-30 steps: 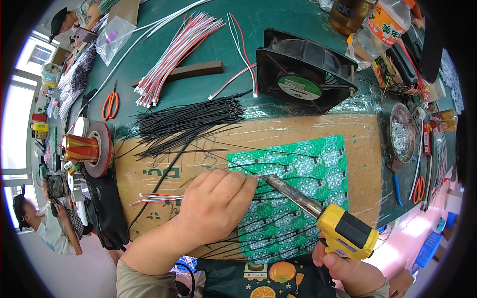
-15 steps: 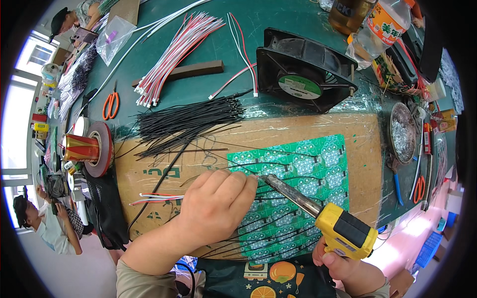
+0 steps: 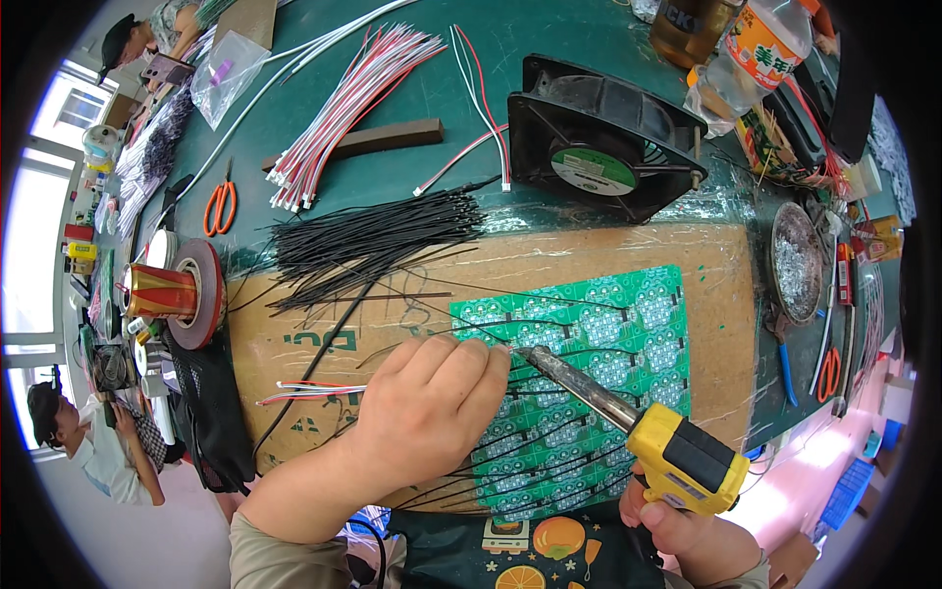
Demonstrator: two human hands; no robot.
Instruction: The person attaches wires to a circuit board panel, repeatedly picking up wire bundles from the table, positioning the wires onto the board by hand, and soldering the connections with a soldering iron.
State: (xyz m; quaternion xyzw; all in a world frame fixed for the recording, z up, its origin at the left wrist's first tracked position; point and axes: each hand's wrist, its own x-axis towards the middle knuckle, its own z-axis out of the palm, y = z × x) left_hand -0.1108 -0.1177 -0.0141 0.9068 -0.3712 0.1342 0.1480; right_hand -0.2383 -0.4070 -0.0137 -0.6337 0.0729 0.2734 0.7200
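Observation:
A green circuit board panel (image 3: 657,339) lies on the brown cardboard, with several black wires (image 3: 549,432) running across it to the left. My left hand (image 3: 422,412) is closed, fingertips pinched over the board's left part. Red and white wires (image 3: 314,391) stick out on the left side of this hand; its fingers hide their other ends. In my right hand (image 3: 672,525) is a yellow soldering gun (image 3: 687,459), held at the lower right by its handle. Its dark tip points left and sits just beside my left fingertips, above the board.
Black wires (image 3: 373,236) lie bundled beyond the board, red-and-white wires (image 3: 353,108) farther back. A black fan (image 3: 603,137) stands at the back. On the right are a metal dish (image 3: 795,263) and blue-handled pliers (image 3: 787,373); on the left, orange scissors (image 3: 220,208) and a tape roll (image 3: 204,294).
Hardly anything differs. The soldering gun's body has shifted very slightly right and down; my left hand stays at the same place.

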